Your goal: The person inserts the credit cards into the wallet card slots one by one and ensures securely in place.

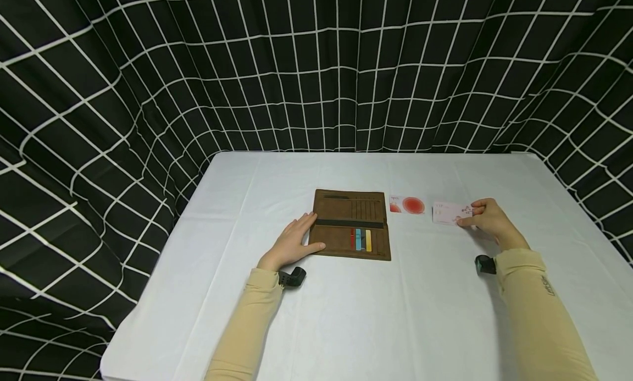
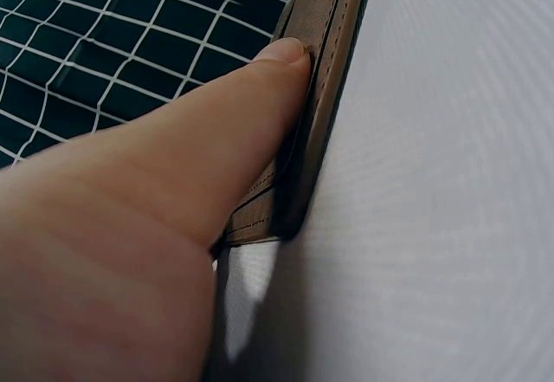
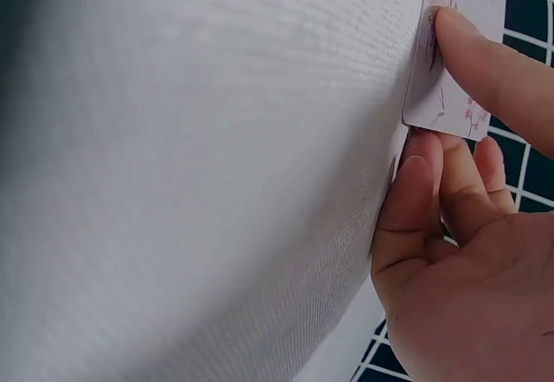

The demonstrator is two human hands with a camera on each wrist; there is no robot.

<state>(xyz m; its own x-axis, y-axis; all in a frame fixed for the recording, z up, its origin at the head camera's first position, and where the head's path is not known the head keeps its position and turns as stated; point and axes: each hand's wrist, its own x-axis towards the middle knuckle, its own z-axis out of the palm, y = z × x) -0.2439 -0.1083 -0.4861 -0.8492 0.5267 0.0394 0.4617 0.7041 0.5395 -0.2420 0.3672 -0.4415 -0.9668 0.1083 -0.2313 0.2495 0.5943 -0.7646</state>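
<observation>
An open brown wallet (image 1: pixel 341 243) lies flat on the table, with several coloured cards (image 1: pixel 361 240) standing in its lower slots. My left hand (image 1: pixel 292 242) rests on the wallet's left edge, fingers straight. In the left wrist view its thumb (image 2: pixel 251 87) presses on the stitched leather border (image 2: pixel 333 61). Farther right, my right hand (image 1: pixel 492 221) pinches the right end of a pale pink card (image 1: pixel 445 213) with a blossom print. The right wrist view shows the thumb on the printed face of the card (image 3: pixel 459 96), and the other fingers curled at its edge, partly hidden beneath it.
A white and red card (image 1: pixel 407 204) with a large round red spot lies between the wallet and the pink card. White cloth covers the table (image 1: pixel 346 315). Black curtains (image 1: pixel 316 67) with a white grid hang behind it and along both sides.
</observation>
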